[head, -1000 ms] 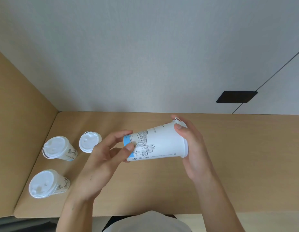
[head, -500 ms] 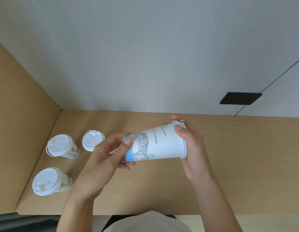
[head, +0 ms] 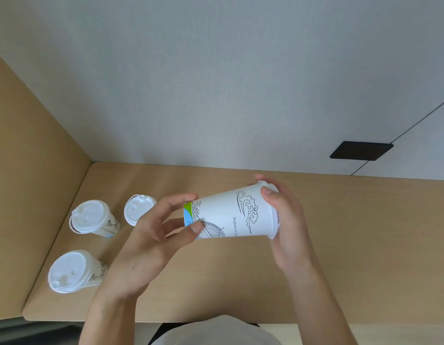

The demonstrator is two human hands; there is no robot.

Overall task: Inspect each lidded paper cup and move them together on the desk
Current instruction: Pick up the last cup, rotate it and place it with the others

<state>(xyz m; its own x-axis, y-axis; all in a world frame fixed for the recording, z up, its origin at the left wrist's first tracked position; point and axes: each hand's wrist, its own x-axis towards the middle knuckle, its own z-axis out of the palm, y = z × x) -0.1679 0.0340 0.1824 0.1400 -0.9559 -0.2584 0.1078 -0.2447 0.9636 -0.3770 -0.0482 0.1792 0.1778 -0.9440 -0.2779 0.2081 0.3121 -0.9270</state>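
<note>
I hold a white lidded paper cup (head: 231, 214) on its side above the wooden desk (head: 352, 232); it bears black line drawings and a blue-green band at its base. My left hand (head: 153, 235) pinches the base end with thumb and fingers. My right hand (head: 285, 225) wraps the lid end, which points right. Three more lidded cups stand upright at the desk's left: one (head: 91, 217) at the far left, one (head: 139, 211) beside it partly behind my left hand, and one (head: 71, 271) nearer the front edge.
A wooden side panel (head: 29, 170) closes the desk's left side and a grey wall (head: 216, 83) stands behind it. A black rectangular plate (head: 360, 150) is on the wall at the right. The desk's front edge (head: 365, 322) runs just before my body.
The cup has turned about its long axis in my hands, bringing a cloud drawing and lettering into view. Both hands stay at the same ends. The view shifted slightly.
</note>
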